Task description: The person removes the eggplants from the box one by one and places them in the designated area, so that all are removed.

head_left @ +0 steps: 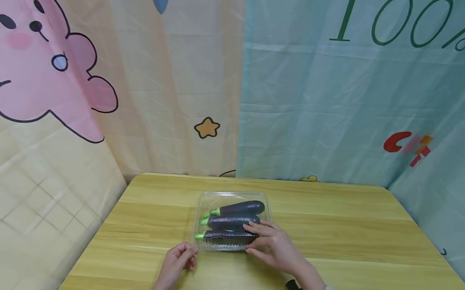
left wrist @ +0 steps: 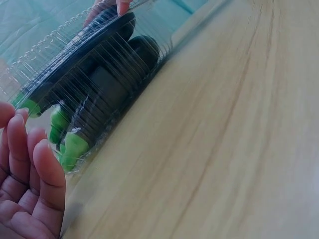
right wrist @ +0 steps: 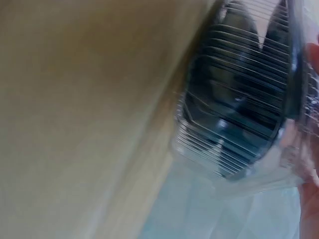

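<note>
at the container's seven o'clock, the bare left hand (head_left: pixel 177 258) has its fingers curled, thumb and forefinger pinching the near left corner of the rim. next along is a clear, squarish plastic container with ribbed walls (head_left: pixel 235 193), sitting on a pale yellow wood-grain table (head_left: pixel 154 211). inside it lie three long, dark purple eggplants with bright green caps: the far eggplant (head_left: pixel 243 207), its cap aimed at eight o'clock, and the middle eggplant (head_left: pixel 230 222) and near eggplant (head_left: pixel 227 235), caps at about nine. at four o'clock the bare right hand (head_left: pixel 276 246) grasps the container — fingers over the top, thumb low at the near edge.

as for progress, loading looks done: all three eggplants are in. the container seems closed over them, but i cannot tell whether its edge is fully fastened; with both hands at the near rim, pressing that edge home is probably what is left.

counted, that makes one left hand, one container, three eggplants, one right hand — and one table beneath.
</note>
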`<state>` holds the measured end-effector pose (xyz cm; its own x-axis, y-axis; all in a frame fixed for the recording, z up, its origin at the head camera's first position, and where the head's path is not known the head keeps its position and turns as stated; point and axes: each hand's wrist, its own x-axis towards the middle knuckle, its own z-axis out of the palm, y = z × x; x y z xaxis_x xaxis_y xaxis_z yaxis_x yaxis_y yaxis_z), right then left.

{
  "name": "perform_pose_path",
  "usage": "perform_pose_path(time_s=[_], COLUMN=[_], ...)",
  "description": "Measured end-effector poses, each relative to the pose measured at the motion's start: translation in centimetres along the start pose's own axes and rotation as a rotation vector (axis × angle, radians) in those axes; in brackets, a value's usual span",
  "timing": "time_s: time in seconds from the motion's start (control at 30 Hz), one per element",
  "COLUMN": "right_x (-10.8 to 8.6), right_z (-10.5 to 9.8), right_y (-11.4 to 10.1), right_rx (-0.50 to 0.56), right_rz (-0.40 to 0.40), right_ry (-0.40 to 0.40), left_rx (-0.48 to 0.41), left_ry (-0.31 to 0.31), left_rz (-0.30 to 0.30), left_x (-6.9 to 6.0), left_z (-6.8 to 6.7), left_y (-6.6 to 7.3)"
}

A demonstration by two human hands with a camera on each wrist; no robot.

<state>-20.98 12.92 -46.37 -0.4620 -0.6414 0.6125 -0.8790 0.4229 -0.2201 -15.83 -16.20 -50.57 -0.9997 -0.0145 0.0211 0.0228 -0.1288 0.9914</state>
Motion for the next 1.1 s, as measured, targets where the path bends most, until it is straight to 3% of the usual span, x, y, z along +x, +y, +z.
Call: perform_pose_path(time_s=[0.13, 0.3, 0.43, 0.6, 0.9, 1.1], right_x=[0.0, -0.2, -0.2, -0.1, 0.2, 0.2], right_z=[0.4, 0.7, 0.4, 0.3, 0.6, 0.5], right_y=[0.2, 0.5, 0.7, 0.8, 0.5, 0.4], right_rx=[0.039, 0.072, 0.079, 0.084, 0.103, 0.084], right_rz=[0.034, 0.056, 0.056, 0.052, 0.066, 0.073], right_ry=[0.029, 0.042, 0.059, 0.057, 0.032, 0.01], left_rx=[-0.003, -0.054, -0.104, -0.166, -0.241, -0.259], left_ry=[-0.005, -0.059, -0.107, -0.112, -0.109, -0.117], left_rz=[-0.011, -0.068, -0.115, -0.17, -0.201, -0.16], left_x=[0.0, -0.1, 0.1, 0.1, -0.1, -0.1], left_z=[-0.1, 0.5, 2.2, 4.2, 7.8, 9.5], left_y=[-0.1, -0.3, -0.5, -0.8, -1.4, -1.5])
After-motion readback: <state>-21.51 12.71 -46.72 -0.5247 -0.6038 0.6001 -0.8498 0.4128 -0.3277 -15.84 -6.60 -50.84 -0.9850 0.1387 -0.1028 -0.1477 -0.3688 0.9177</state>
